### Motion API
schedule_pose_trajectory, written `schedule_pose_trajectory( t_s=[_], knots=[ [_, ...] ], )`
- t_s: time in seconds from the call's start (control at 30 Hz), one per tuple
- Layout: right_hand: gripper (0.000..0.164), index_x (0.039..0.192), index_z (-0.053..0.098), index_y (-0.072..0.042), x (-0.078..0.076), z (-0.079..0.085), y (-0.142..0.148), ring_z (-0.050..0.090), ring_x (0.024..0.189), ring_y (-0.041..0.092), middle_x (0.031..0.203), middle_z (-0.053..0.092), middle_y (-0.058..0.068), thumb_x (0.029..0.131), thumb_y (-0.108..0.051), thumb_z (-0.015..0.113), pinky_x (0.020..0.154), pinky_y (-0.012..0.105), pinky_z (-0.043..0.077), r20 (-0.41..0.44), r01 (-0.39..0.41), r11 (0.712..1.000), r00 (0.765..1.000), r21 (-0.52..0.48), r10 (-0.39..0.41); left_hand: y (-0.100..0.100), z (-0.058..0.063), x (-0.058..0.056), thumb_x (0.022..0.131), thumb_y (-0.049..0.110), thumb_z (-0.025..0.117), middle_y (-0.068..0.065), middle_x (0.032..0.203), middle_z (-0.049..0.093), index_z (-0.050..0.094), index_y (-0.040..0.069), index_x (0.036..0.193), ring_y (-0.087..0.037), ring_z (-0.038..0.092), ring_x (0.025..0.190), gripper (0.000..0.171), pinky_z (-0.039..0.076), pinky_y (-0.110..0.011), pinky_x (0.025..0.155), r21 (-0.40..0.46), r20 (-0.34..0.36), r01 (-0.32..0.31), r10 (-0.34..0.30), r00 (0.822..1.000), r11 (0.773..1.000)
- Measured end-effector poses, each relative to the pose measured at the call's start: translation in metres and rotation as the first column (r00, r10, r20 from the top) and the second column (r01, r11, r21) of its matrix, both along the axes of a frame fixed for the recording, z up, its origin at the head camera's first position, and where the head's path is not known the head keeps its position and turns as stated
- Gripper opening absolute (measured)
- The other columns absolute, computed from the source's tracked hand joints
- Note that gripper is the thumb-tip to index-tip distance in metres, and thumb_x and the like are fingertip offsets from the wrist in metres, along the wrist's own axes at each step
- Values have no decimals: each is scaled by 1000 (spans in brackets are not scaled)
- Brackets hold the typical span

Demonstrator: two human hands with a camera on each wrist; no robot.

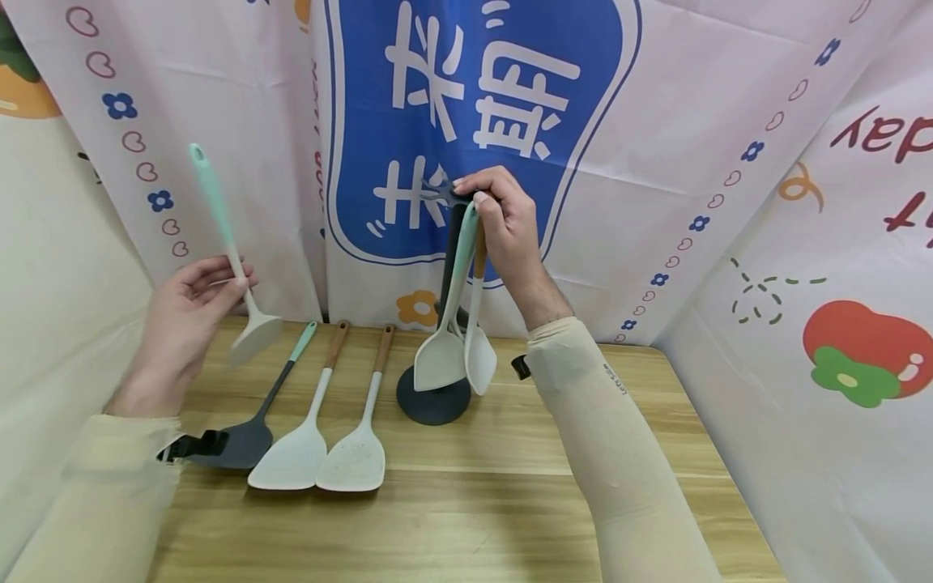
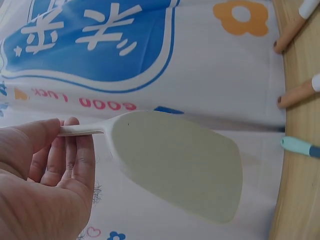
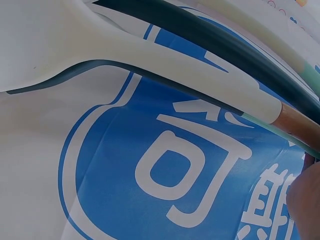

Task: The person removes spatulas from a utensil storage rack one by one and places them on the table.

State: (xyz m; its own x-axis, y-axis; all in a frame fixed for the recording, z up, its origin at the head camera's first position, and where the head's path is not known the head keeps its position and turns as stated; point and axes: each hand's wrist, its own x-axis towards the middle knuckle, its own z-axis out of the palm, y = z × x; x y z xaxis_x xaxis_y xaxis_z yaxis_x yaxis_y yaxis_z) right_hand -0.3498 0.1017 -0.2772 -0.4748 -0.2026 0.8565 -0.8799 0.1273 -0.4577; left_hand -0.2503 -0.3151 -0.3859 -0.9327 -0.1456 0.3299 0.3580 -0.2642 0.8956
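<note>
My left hand (image 1: 191,312) pinches a white turner (image 1: 257,336) by its shaft, held up off the table with its mint handle pointing up. In the left wrist view its broad pale blade (image 2: 175,162) fills the middle. My right hand (image 1: 505,212) grips the top of a dark utensil stand (image 1: 434,406), at its hooks, with the thumb by the hung handles. From the stand hang a mint-handled white turner (image 1: 440,360) and a brown-handled white utensil (image 1: 480,360); other utensils behind them are partly hidden. In the right wrist view a white shaft (image 3: 200,75) crosses the stand's dark pole (image 3: 220,47).
On the wooden table (image 1: 466,518), left of the stand, lie a dark turner (image 1: 244,444) with a mint handle and two white turners with brown handles, one left (image 1: 291,457) and one right (image 1: 355,460). A printed cloth (image 1: 641,105) hangs behind.
</note>
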Motion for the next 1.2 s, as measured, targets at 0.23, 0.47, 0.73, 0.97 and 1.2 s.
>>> schedule_pose_trajectory(
  t_s=[0.23,0.47,0.73,0.97,1.2],
  knots=[
    [44,117,77,11,0,0,0,72,126,46,125,76,30,111,-22,48,105,27,58,4,0,1000,1000,-3,0,-10,-3,6,107,-10,77,9,111,91,82,16,125,-1,87,97,33,66,-12,89,-32,21,-76,77,997,997],
    [46,117,77,11,1,0,0,71,126,46,126,76,30,110,-23,48,104,27,58,13,2,1000,1000,-5,-2,-20,-7,10,106,-9,79,15,107,90,80,20,124,4,83,94,34,64,-7,86,-94,52,-115,120,991,989],
    [46,117,77,11,1,0,0,71,127,45,126,76,30,110,-24,48,104,27,58,20,-1,1000,1000,-10,1,-33,-11,16,110,5,82,29,109,85,74,28,129,13,79,98,31,60,-3,85,-320,126,-156,205,971,935],
    [46,118,77,11,1,0,0,71,127,45,126,76,30,110,-25,48,104,27,58,23,-1,1000,1000,-10,1,-42,-18,20,113,20,81,44,111,71,70,36,137,23,70,99,31,54,1,86,-628,122,-175,318,940,759],
    [47,118,77,11,1,-1,0,71,127,45,127,76,30,110,-25,48,105,27,58,23,-2,1000,1000,-9,2,-53,-28,20,114,31,80,55,104,56,69,4,150,29,56,94,47,48,-1,78,-800,44,-192,374,926,568]
  ],
)
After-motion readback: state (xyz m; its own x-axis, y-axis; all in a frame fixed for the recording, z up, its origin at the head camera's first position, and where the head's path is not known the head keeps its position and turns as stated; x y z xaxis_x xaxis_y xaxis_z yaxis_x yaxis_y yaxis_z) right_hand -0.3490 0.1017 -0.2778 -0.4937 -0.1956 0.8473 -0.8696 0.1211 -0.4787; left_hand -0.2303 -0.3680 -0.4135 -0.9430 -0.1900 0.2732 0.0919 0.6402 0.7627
